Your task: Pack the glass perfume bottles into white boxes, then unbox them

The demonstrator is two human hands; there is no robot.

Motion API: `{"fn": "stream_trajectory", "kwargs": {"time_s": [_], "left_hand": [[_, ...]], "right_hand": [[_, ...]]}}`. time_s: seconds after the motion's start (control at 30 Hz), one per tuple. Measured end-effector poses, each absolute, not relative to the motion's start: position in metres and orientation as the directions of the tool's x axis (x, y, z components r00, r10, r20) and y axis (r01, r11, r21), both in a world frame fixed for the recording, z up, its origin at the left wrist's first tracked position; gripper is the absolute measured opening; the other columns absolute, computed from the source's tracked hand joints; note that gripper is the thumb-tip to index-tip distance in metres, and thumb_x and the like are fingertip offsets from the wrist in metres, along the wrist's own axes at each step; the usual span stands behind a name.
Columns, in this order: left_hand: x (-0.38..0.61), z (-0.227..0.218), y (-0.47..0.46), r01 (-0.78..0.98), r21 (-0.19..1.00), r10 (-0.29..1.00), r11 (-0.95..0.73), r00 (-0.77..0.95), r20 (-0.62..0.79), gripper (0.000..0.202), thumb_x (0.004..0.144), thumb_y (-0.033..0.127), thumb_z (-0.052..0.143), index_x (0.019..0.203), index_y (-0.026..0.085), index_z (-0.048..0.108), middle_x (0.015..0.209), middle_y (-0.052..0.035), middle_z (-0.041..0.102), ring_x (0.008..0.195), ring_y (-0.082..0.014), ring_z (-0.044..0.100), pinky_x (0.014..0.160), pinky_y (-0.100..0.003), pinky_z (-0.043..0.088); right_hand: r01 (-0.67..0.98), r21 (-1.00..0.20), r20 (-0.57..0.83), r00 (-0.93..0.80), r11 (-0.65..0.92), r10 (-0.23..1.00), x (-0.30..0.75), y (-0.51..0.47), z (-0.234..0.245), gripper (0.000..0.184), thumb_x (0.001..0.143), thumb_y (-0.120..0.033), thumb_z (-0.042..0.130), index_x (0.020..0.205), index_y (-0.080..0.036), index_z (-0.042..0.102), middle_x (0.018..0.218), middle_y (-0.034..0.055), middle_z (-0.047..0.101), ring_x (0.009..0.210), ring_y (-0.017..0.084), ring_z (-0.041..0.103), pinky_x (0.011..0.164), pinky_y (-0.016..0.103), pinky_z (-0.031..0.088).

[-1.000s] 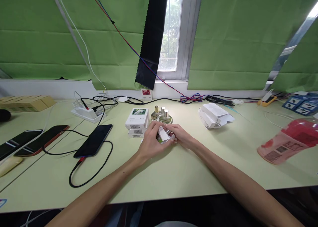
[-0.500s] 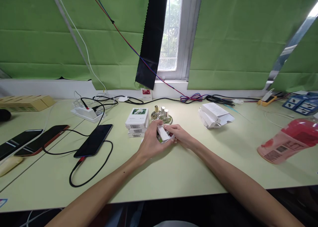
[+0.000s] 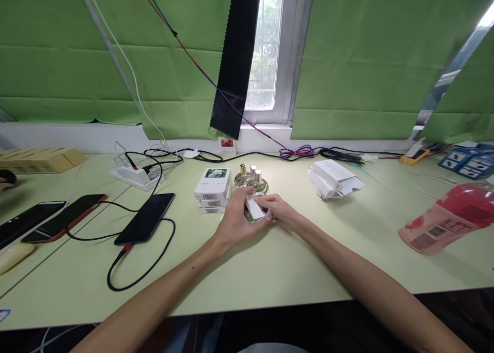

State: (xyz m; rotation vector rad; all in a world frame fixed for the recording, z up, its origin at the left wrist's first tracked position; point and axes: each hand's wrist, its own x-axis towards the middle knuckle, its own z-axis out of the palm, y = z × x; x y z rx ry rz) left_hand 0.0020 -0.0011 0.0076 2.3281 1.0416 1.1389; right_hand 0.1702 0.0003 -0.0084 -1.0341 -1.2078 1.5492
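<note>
Pale desk [image 3: 301, 270]; fingers [image 3: 267, 200] still around white box [image 3: 254, 208]; far-left dark object [image 3: 6, 176] shifted

A person's bare hands meet at a box [image 3: 255, 209]: the left hand [image 3: 236, 215] cups its left side, thumb stretched along the near edge, the other fingers curved toward the far edge. To the box's right, the right hand [image 3: 282, 210] turns inward, fingers bent and gathered against it. The left forearm [image 3: 165, 287], marked by a small dark spot, slants up to the box from the near left; the right forearm [image 3: 358, 271] comes from the near right — the pair spread wide like an upturned V, its point at the box.
</note>
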Motion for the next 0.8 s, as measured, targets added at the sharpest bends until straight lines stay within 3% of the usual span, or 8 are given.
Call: {"fn": "stream_trajectory", "kwargs": {"time_s": [0.4,0.67,0.8], "left_hand": [[0.0027,0.0086,-0.0013,0.448,0.561,0.717,-0.697,0.408,0.565,0.06,0.072,0.043,0.082,0.12,0.023,0.051,0.117,-0.009,0.066,0.104,-0.0287,0.066,0.085,-0.042,0.054],[0.0031,0.0087,-0.0019,0.442,0.583,0.731,-0.682,0.393,0.557,0.057,0.073,0.041,0.081,0.118,0.023,0.051,0.114,-0.0078,0.066,0.1,-0.0269,0.066,0.08,-0.039,0.055],[0.0031,0.008,-0.002,0.447,0.58,0.732,-0.681,0.395,0.554,0.057,0.073,0.04,0.08,0.119,0.022,0.051,0.114,-0.0079,0.066,0.099,-0.0259,0.066,0.078,-0.038,0.054]], "right_hand": [[-0.16,-0.978,-0.093,-0.243,-0.134,0.966,0.1684,0.0014,-0.0121,0.053,0.07,-0.068,0.079,0.067,-0.017,0.064,0.051,-0.0048,0.047,0.043,0.007,0.037,0.041,0.024,0.019],[-0.196,-0.964,-0.134,-0.217,-0.177,0.967,0.1663,-0.0001,-0.0065,0.059,0.055,-0.07,0.085,0.074,-0.016,0.068,0.056,-0.0046,0.052,0.045,0.007,0.038,0.041,0.024,0.019],[-0.203,-0.961,-0.137,-0.239,-0.188,0.961,0.1677,0.0004,-0.0069,0.058,0.055,-0.067,0.087,0.076,-0.016,0.069,0.056,-0.0056,0.051,0.045,0.006,0.037,0.041,0.025,0.017]]}}
